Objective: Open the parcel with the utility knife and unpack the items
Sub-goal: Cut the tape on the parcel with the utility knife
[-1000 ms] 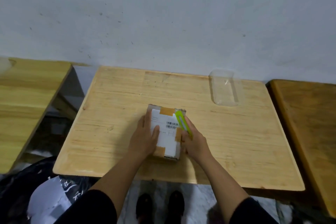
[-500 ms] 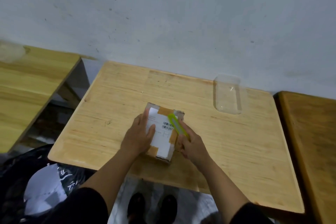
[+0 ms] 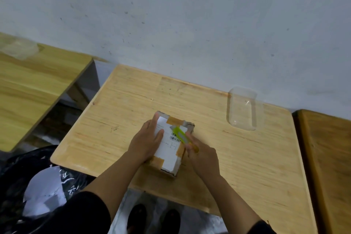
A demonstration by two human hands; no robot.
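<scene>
Parcel (image 3: 171, 146) near table (image 3: 247, 157) front edge, knife (image 3: 181, 135) on top.

Black sleeves (image 3: 81, 213) pushed up past elbows, forearms bare; black shoes (image 3: 137, 216) below table edge.

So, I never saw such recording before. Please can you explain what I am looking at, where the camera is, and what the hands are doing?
There is no machine here. A person wears one camera on the head, and it looks forward and down, so you see their own two arms from above. On the wooden table lies a small cardboard parcel with a white label and brown tape. The left hand lies flat on the parcel and holds it steady. The right hand grips a green utility knife, whose front end rests on top of the parcel, near the tape. The parcel looks closed. Farther back on the right lies a clear plastic container. At the lower left there is a black bag with white paper in it.
</scene>
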